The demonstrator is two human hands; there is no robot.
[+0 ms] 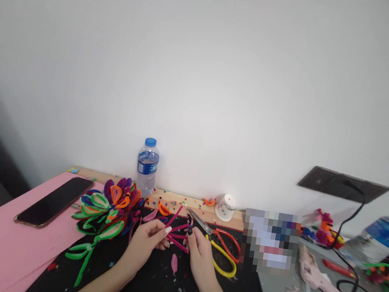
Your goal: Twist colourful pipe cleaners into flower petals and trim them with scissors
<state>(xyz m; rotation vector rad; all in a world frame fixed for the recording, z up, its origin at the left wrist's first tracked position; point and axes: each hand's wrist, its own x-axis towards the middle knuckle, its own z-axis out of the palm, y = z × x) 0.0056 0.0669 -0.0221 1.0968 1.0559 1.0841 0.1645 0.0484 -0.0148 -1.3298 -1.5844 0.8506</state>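
Note:
Several magenta pipe cleaners (pixel 178 236) stretch between my two hands above a black mat. My left hand (pixel 146 243) pinches their left ends between thumb and fingers. On the other side, my right hand (pixel 199 250) has its fingers closed at their right ends, beside a small dark piece I cannot make out. Scissors (pixel 218 242) with one red and one yellow handle lie just beyond and right of my right hand. A pink pipe-cleaner petal (pixel 174 263) rests on the mat below the hands. Left of them lies a multicoloured pipe-cleaner flower (pixel 112 209) with a green stem.
A water bottle (pixel 147 166) and a paper cup (pixel 225 207) stand by the wall. A phone (pixel 54 201) lies on pink sheets (pixel 1 239) at left. At right are a pink glue gun (pixel 331 291) with a black cord, a red cutter (pixel 340 269) and another bottle (pixel 381 237).

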